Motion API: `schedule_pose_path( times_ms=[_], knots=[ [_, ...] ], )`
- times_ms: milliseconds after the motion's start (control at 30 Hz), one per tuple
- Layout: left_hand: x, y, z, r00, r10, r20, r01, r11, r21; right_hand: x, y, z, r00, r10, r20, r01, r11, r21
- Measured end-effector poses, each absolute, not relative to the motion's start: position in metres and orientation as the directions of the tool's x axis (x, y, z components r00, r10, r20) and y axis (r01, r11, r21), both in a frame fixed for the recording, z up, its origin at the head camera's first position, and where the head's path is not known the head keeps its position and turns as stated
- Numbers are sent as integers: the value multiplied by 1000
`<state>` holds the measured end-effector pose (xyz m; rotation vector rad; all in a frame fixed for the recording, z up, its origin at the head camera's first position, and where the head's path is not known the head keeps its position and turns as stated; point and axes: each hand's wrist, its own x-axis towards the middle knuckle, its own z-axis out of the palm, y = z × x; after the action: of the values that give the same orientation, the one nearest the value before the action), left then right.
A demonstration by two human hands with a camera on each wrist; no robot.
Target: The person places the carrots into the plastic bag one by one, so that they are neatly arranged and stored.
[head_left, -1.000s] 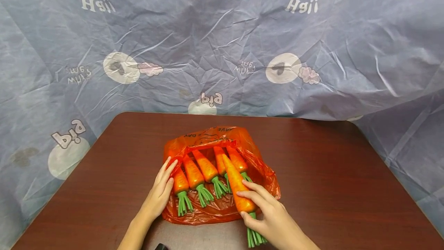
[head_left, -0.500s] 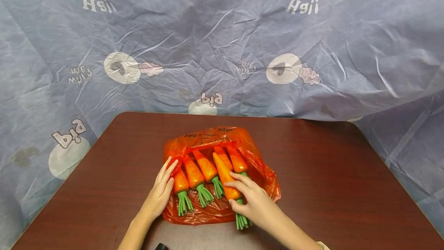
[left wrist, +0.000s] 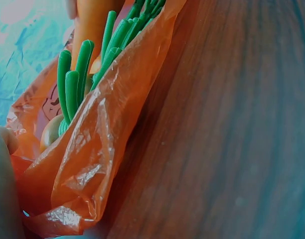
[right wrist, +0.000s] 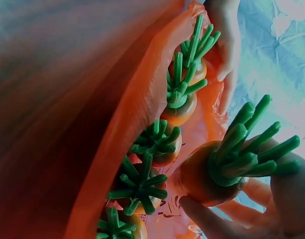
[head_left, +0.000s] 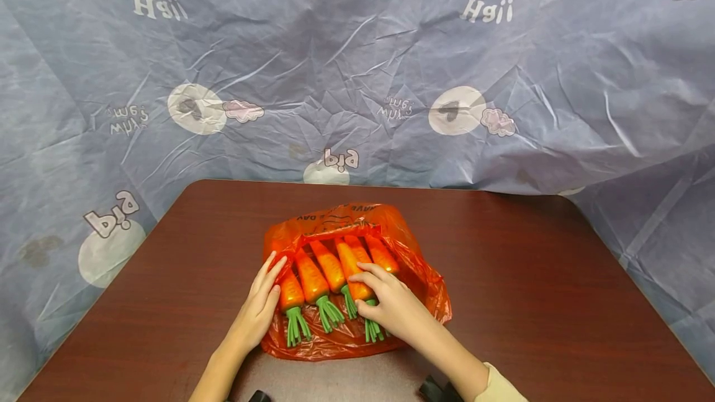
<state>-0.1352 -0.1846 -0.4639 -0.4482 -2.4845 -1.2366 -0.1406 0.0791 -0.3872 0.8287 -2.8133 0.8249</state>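
Observation:
Several shiny orange toy carrots with green tops point(head_left: 313, 281) lie side by side in an orange plastic bag point(head_left: 329, 351), tips toward the back. My right hand point(head_left: 388, 299) grips one toy carrot point(head_left: 349, 259) by its thick end, over the others at the bag's mouth. In the right wrist view, fingers and thumb stand around that carrot's body point(right wrist: 195, 172), its green top toward the camera. At the bag's left edge rests my left hand point(head_left: 258, 306), fingers extended against the film. The left wrist view shows the bag's rim point(left wrist: 92, 169) raised around green tops point(left wrist: 75, 84).
The bag lies on a dark brown wooden table point(head_left: 519, 278). Behind the table hangs a wrinkled blue-grey printed cloth point(head_left: 357, 67). Black objects point(head_left: 432, 389) show by the right forearm and at the bottom edge.
My right hand has carried the toy carrot forward and left, from the bag's front right to among the other carrots. The left hand has stayed put.

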Motion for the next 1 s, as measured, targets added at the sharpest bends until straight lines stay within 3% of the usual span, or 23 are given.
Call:
schedule_pose_path(
  times_ms=[233, 1000],
  knots=[
    [-135, -185, -463, -897, 133, 422, 417, 574, 705, -155, 70, -389, -860, -479, 175, -499, 722, -479],
    [-136, -185, -466, -892, 132, 433, 425, 573, 700, -181, 54, -391, -875, -455, 166, -478, 755, -449]
  ],
)
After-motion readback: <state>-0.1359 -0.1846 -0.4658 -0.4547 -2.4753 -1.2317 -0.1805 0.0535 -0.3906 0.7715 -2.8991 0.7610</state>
